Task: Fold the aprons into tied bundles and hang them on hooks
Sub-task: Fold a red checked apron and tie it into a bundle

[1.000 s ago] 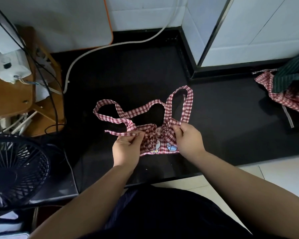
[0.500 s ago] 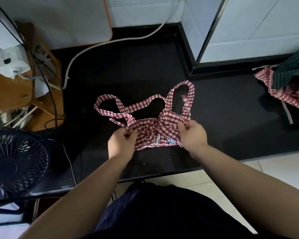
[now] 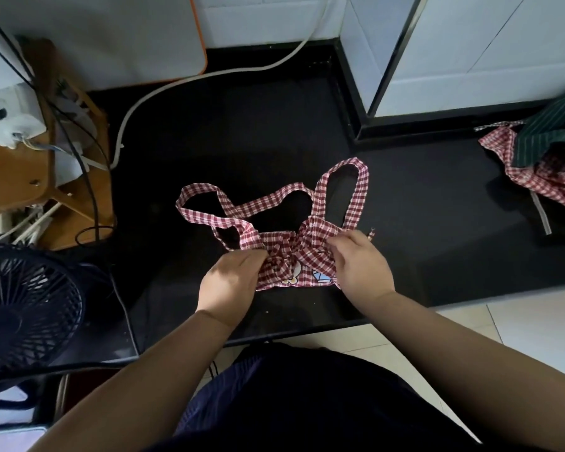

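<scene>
Fingers (image 3: pixel 255 257) of the left hand (image 3: pixel 232 282) pinch the left edge of the folded red-checked apron (image 3: pixel 294 256); the right hand (image 3: pixel 361 265) pinches its right edge by a strap. The apron sits between them on the black counter (image 3: pixel 242 141), its strap loops (image 3: pixel 359 190) splayed beyond. More aprons (image 3: pixel 542 168) lie heaped far right, and a fan (image 3: pixel 23 308) stands at left.

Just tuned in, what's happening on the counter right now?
A person is tying a red checked apron into a bundle on the black counter. The left hand and right hand each pinch the folded cloth at its sides, and its straps loop out behind it. The knot does not look finished. A heap of other aprons lies at the far right, unfolded.
</scene>
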A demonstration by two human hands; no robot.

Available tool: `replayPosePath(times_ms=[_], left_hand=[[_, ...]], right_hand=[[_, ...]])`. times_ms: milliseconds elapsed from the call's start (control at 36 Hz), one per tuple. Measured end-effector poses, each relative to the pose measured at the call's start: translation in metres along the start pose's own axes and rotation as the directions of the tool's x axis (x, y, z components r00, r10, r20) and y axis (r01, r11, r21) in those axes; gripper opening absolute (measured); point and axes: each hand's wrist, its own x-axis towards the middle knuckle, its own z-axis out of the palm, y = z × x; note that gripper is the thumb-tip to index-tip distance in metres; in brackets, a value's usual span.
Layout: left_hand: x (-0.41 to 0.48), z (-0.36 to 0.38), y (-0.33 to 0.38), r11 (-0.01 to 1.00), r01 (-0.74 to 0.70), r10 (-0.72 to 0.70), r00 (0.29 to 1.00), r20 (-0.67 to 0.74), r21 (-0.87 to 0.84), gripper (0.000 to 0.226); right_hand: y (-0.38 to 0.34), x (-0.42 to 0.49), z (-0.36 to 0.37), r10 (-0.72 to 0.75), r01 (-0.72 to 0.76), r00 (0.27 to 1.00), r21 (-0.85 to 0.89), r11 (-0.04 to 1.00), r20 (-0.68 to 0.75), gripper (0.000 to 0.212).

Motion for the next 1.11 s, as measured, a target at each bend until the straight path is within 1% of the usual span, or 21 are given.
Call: replayPosePath(times_ms=[56,111,167,222,250,306,361,417,528,583,639,667,722,806,861,917,972,1000,1028,1056,1111], left_hand=[[-0.007,0.001,-0.004,0.997,-0.070,0.070,0.997,0.012,0.040,0.035],[-0.013,-0.001,-0.006,0.999,-0.046,0.046,0.993,0.109,0.002,0.047],[-0.015,-0.004,-0.006,0.997,0.062,-0.045,0.941,0.335,-0.039,0.070],[-0.015,-0.005,-0.007,0.990,0.143,-0.131,0.839,0.528,0.018,0.083],[-0.014,-0.005,-0.008,0.987,0.159,-0.155,0.825,0.544,0.040,0.084],[-0.008,-0.005,-0.008,0.982,0.190,-0.177,0.863,0.474,0.020,0.076],[0.002,-0.006,-0.009,0.981,0.193,-0.168,0.907,0.386,-0.026,0.064],[0.013,-0.010,-0.012,0.971,0.231,-0.193,0.906,0.376,-0.059,0.058],[0.043,-0.025,-0.008,0.916,0.384,-0.298,0.849,0.437,-0.121,0.044],[0.055,-0.030,-0.006,0.849,0.501,-0.381,0.801,0.463,-0.168,0.030],[0.063,-0.032,-0.005,0.772,0.601,-0.460,0.753,0.471,-0.207,0.022],[0.067,-0.032,-0.004,0.718,0.653,-0.502,0.726,0.470,-0.241,0.023],[0.071,-0.030,-0.004,0.553,0.760,-0.589,0.646,0.485,-0.341,0.027],[0.070,-0.026,-0.004,0.256,0.867,-0.663,0.479,0.575,-0.427,0.023],[0.067,-0.024,-0.003,0.152,0.886,-0.659,0.421,0.623,-0.438,0.025],[0.067,-0.026,-0.001,0.114,0.898,-0.632,0.396,0.666,-0.425,0.026],[0.067,-0.029,0.003,0.111,0.901,-0.587,0.400,0.704,-0.419,0.030],[0.066,-0.032,0.003,0.153,0.894,-0.551,0.431,0.715,-0.421,0.032],[0.066,-0.034,0.003,0.240,0.877,-0.506,0.479,0.718,-0.416,0.036],[0.065,-0.036,0.003,0.340,0.850,-0.459,0.524,0.718,-0.403,0.041],[0.062,-0.039,0.002,0.474,0.811,-0.412,0.549,0.727,-0.344,0.045]], right_hand=[[0.006,-0.002,-0.005,-0.046,0.046,0.999,-0.022,0.999,0.015,0.020],[0.009,-0.005,-0.009,-0.098,0.103,0.991,-0.056,0.993,0.088,0.033],[0.012,-0.010,-0.014,-0.072,0.095,0.964,-0.077,0.992,0.257,0.046],[0.017,-0.011,-0.015,0.002,0.052,0.903,-0.114,0.992,0.430,0.066],[0.018,-0.011,-0.014,0.040,0.032,0.880,-0.143,0.989,0.474,0.074],[0.020,-0.007,-0.011,0.089,-0.003,0.863,-0.172,0.985,0.498,0.081],[0.022,-0.004,-0.008,0.085,0.024,0.877,-0.222,0.975,0.473,0.079],[0.025,-0.001,-0.008,0.045,0.063,0.907,-0.243,0.968,0.418,0.074],[0.024,0.005,-0.015,0.015,-0.014,0.937,-0.004,1.000,0.349,0.067],[0.018,0.009,-0.018,0.032,-0.081,0.941,0.133,0.988,0.338,0.061],[0.009,0.014,-0.024,0.104,-0.228,0.918,0.294,0.928,0.383,0.049],[0.006,0.017,-0.027,0.135,-0.302,0.895,0.356,0.885,0.424,0.042],[0.002,0.021,-0.031,0.142,-0.405,0.842,0.436,0.804,0.520,0.033],[-0.006,0.020,-0.030,0.084,-0.450,0.787,0.475,0.756,0.611,0.028],[-0.006,0.020,-0.026,0.083,-0.443,0.797,0.487,0.753,0.598,0.030],[-0.007,0.019,-0.024,0.101,-0.437,0.825,0.514,0.738,0.556,0.027],[-0.003,0.020,-0.023,0.139,-0.435,0.845,0.514,0.739,0.516,0.018],[-0.003,0.021,-0.023,0.164,-0.435,0.852,0.499,0.750,0.497,0.013],[-0.004,0.021,-0.023,0.192,-0.434,0.858,0.471,0.768,0.477,0.009],[-0.003,0.023,-0.023,0.219,-0.434,0.862,0.440,0.786,0.458,0.014],[-0.003,0.028,-0.022,0.278,-0.460,0.848,0.365,0.810,0.451,0.048]])
